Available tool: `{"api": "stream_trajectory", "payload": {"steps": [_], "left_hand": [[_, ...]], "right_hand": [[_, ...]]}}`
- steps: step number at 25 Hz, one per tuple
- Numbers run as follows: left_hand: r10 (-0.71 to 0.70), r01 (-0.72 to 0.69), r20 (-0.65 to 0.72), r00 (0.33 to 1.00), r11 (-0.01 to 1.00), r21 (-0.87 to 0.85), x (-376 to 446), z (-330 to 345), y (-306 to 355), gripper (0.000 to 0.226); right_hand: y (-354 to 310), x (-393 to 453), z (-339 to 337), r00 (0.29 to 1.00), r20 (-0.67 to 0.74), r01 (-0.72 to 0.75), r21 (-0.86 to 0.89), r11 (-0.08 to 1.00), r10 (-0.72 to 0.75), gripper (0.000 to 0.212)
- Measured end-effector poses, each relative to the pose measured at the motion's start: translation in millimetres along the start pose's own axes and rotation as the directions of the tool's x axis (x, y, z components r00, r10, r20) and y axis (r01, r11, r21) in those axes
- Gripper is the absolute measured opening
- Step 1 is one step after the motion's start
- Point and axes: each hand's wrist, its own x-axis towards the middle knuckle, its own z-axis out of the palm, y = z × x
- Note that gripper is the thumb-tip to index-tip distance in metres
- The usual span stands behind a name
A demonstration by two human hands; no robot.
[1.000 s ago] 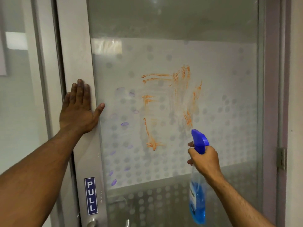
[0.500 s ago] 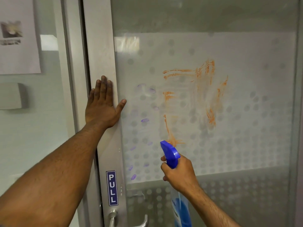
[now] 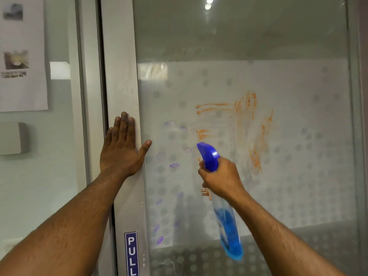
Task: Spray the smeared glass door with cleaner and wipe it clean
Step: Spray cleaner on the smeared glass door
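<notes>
The frosted, dotted glass door [image 3: 298,136] fills the view. Orange smears [image 3: 245,116] streak its middle, and small purple smudges [image 3: 174,165] run down its left part. My right hand [image 3: 221,176] grips the neck of a spray bottle [image 3: 229,226] with blue liquid; its blue nozzle head [image 3: 208,156] points up-left at the glass, just below the orange marks. My left hand [image 3: 121,150] lies flat, fingers spread upward, on the door's metal frame [image 3: 123,76], its thumb reaching onto the glass edge.
A blue PULL sign [image 3: 131,253] sits low on the frame. Left of the door is a wall panel with a taped paper notice [image 3: 22,56] and a grey box [image 3: 14,138]. The door's right frame [image 3: 358,136] borders the glass.
My right hand has lifted the spray bottle upward toward the orange smears. The view has shifted, and my left hand stays flat on the frame.
</notes>
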Motion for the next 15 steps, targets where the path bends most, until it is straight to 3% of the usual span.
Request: {"api": "stream_trajectory", "payload": {"steps": [4, 7, 15], "left_hand": [[0.01, -0.01, -0.013, 1.0, 1.0, -0.016, -0.3, 1.3, -0.4, 0.086], [0.003, -0.003, -0.018, 1.0, 1.0, -0.013, -0.1, 3.4, -1.8, 0.086], [0.004, -0.004, 0.001, 1.0, 1.0, -0.007, 1.1, 2.6, -1.6, 0.088]], "right_hand": [[-39.3, 39.5, -35.5, 0.994, -0.077, 0.071, -0.068, 0.995, -0.076, 0.01], [-45.2, 58.7, -69.6, 0.986, -0.165, 0.028, -0.058, 0.998, -0.037, 0.011], [7.1, 52.7, -146.7, 0.947, -0.315, -0.086, -0.042, 0.995, 0.069, 0.011]]}}
